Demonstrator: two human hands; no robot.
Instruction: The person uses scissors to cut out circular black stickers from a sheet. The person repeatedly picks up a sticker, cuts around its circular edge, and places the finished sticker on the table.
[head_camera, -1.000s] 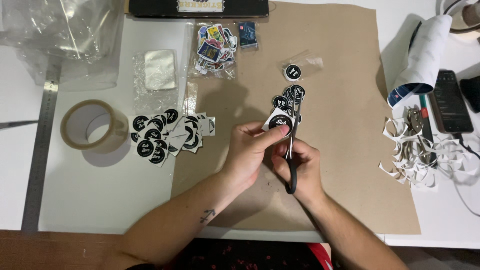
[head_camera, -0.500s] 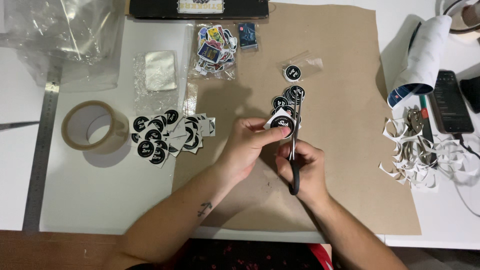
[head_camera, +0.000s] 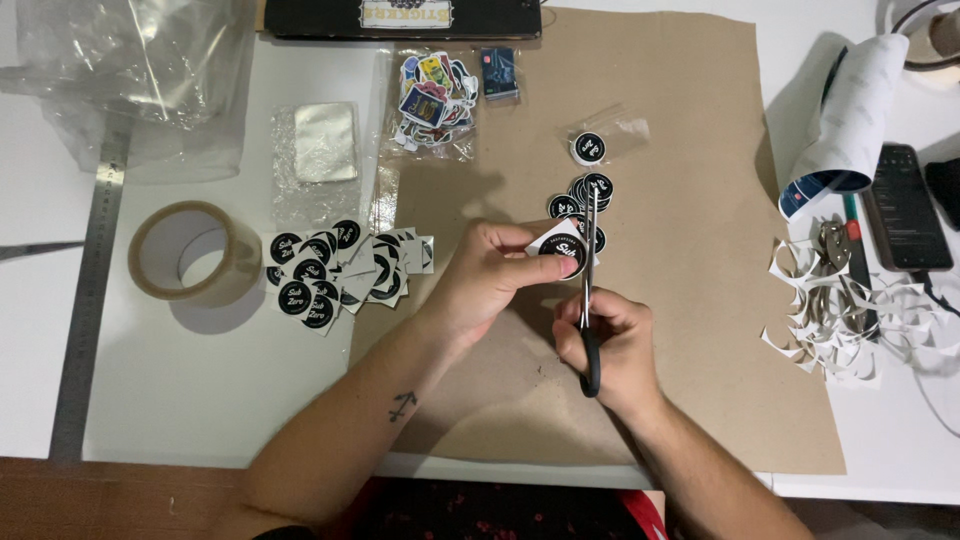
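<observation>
- left hand (head_camera: 495, 275): closed in a pinch on a round black sticker (head_camera: 563, 250) with white paper still at its edge, held above the brown kraft paper (head_camera: 700, 330) near the middle of the view.
- right hand (head_camera: 610, 340): fingers closed through the black handles of the scissors (head_camera: 588, 290); the blades point toward 12 o'clock and meet the sticker's right edge.
- cut round stickers (head_camera: 585, 192): a small pile on the kraft paper, just beyond the held sticker at 12 o'clock.
- single round sticker in a clear sleeve (head_camera: 590, 147): farther out at 12 o'clock.
- uncut square stickers (head_camera: 335, 270): a loose heap on the white table (head_camera: 200, 400), at 9 o'clock from the left hand.
- tape roll (head_camera: 182, 252): at 9 o'clock from that heap, with a metal ruler (head_camera: 90, 300) just beyond it.
- bag of coloured stickers (head_camera: 435, 100): at 11 o'clock from the hands.
- white paper trimmings (head_camera: 850, 320): at 3 o'clock, off the kraft paper; a phone (head_camera: 905, 205) and a rolled sheet (head_camera: 850, 120) lie at 2 o'clock.
</observation>
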